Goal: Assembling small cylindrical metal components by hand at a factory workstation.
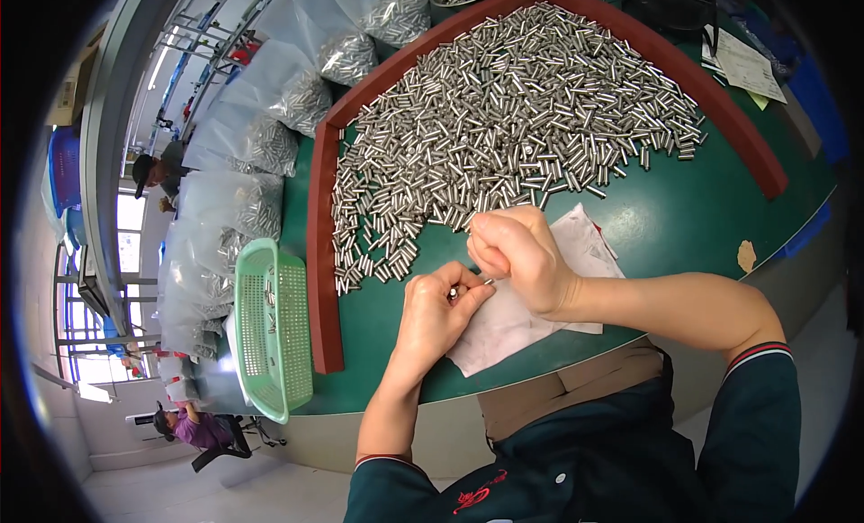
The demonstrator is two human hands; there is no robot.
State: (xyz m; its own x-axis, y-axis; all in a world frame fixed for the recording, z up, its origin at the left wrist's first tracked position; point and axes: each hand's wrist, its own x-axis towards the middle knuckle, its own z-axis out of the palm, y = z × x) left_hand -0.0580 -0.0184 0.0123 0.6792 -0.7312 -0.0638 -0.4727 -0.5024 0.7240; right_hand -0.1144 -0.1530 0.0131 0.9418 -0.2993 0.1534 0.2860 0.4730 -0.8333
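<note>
My left hand [427, 318] is closed around a small metal pin [453, 293], whose end shows between the thumb and fingers. Just right of it and slightly higher, my right hand [529, 264] is curled into a fist. Its fingertips come close to the left thumb, and what they grip, if anything, is hidden. Beneath both hands a stained white cloth [500, 336] lies on the green tabletop [648, 253]. Beyond them spreads a large heap of short, shiny metal pins [531, 100], with its near edge just past my right fist.
Red-brown rails [326, 244] border the heap. On the left stands a green plastic basket [301, 343] with a few pins inside. Clear bags of pins [270, 145] line the far left. Papers [743, 62] lie at the back right. Two other people are in the background, left.
</note>
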